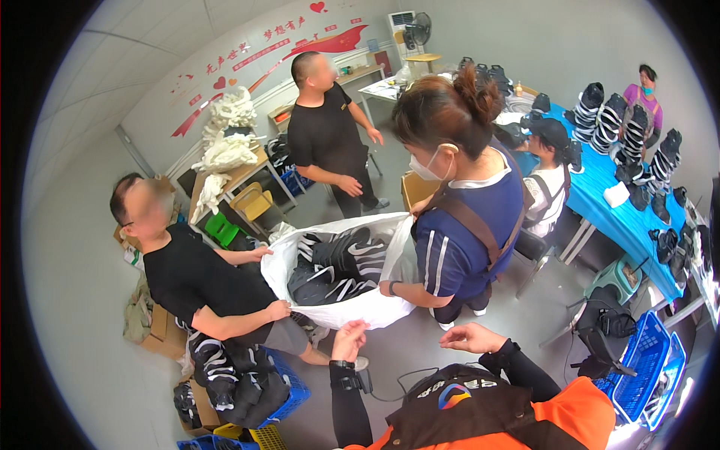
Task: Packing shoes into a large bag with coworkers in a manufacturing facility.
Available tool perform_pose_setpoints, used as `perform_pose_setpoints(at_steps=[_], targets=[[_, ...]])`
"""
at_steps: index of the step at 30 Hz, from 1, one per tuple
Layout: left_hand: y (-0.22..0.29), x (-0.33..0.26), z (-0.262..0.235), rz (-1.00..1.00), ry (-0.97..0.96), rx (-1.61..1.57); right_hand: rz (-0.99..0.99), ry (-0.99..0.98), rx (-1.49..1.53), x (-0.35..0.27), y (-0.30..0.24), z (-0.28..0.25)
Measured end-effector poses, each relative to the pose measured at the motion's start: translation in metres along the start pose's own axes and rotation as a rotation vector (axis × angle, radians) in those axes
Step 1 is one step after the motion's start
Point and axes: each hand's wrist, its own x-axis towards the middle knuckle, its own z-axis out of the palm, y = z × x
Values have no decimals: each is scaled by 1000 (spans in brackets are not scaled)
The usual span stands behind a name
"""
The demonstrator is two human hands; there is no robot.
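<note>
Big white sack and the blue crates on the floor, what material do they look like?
White sack: looks like thin woven plastic, matte; it sags and creases where hands grip its rim, the person's left hand included. Weave too small to confirm. Blue crates: rigid moulded plastic, slightly glossy, with open lattice walls. Right hand hovers open, holding nothing.

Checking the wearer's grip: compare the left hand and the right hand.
The left hand pinches the white sack at its near rim; the right hand hangs apart from it, holding nothing. The left hand is closed, the right hand open with fingers spread. Both come from black sleeves.
</note>
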Motion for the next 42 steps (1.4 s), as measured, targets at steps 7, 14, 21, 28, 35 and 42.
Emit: perform_pose_setpoints(at_steps=[7,14,21,28,35,42], targets=[[-38,-45,-5,-317,-236,377,28,-14,-37,-1,5,6],[-60,-52,13,-345,-400,595,23,-48,-92,1,3,21],[-38,-74,87,-38,-245,625,-159,-103,-152,-1,-1,26],[-42,-60,154,-103,-434,728,-228,-68,-57,-39,-6,0],[-46,-47,211,-151,-487,853,-251,-30,-37,-64,21,-25],[-54,-30,265,-171,-540,892,-256,27,90,-90,45,-59]])
